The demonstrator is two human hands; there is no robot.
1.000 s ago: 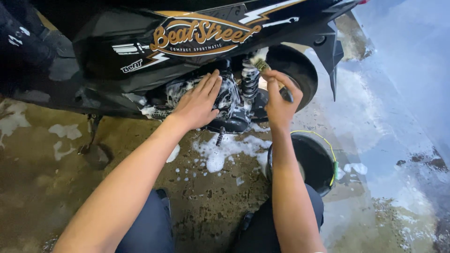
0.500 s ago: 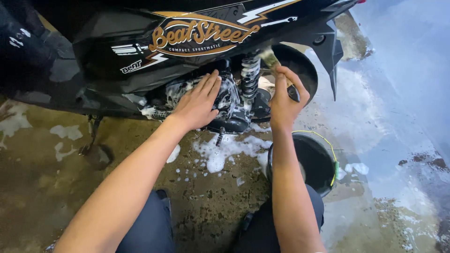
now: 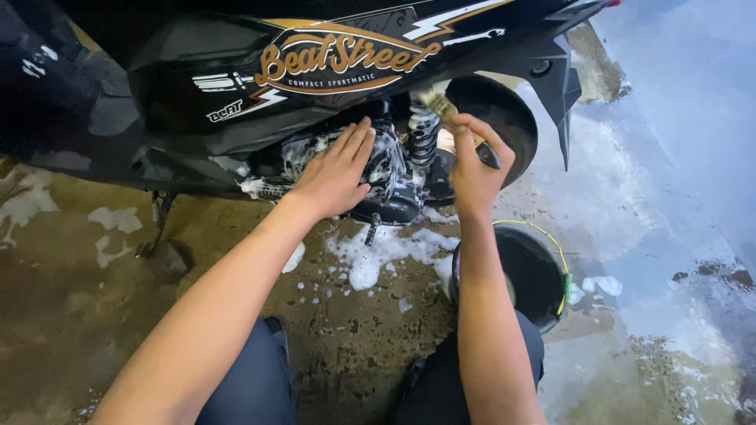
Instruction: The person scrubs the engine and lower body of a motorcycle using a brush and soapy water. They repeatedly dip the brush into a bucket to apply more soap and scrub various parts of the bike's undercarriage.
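The floor (image 3: pixel 102 315) is rough, wet concrete, brownish and stained on the left, with patches of white foam (image 3: pixel 386 252) scattered over it and a larger soapy puddle lying near the middle. Toward the right the ground (image 3: pixel 677 157) turns smooth and bluish-grey, glistening with water and catching a cool, soft light from above. The upper left lies in deep shadow, and no walls, windows or furniture can be made out.

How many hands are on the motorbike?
2. The left hand rests flat on the soapy engine; the right hand holds a brush at the spring.
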